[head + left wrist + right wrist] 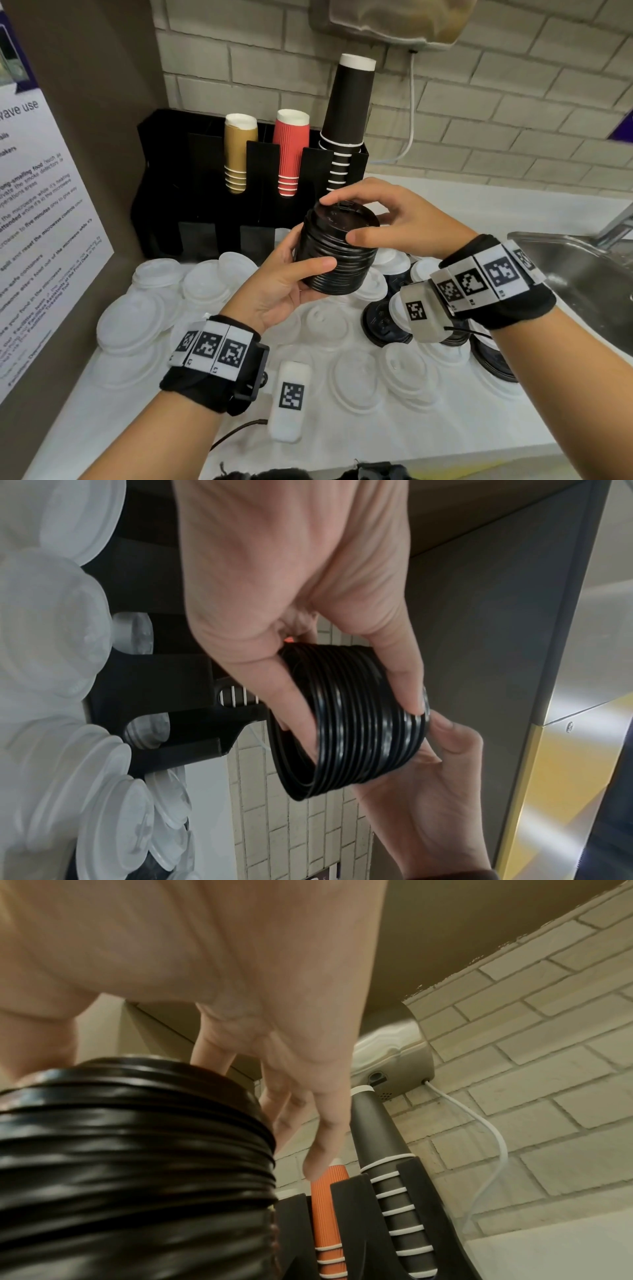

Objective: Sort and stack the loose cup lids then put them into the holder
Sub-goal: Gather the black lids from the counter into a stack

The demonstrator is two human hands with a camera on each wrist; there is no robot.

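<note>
A tall stack of black cup lids is held in the air in front of the black holder. My left hand grips the stack's lower part from the left, with the thumb across its side. My right hand holds the top lid, thumb in front and fingers over the far rim. The left wrist view shows the ribbed stack between both hands. In the right wrist view the stack fills the lower left under my fingers. Several loose white lids and a few black lids lie on the counter.
The holder's upper slots carry tan cups, red cups and black cups. A steel sink lies at the right. A white tagged device lies near the counter's front. A side panel with a poster closes the left.
</note>
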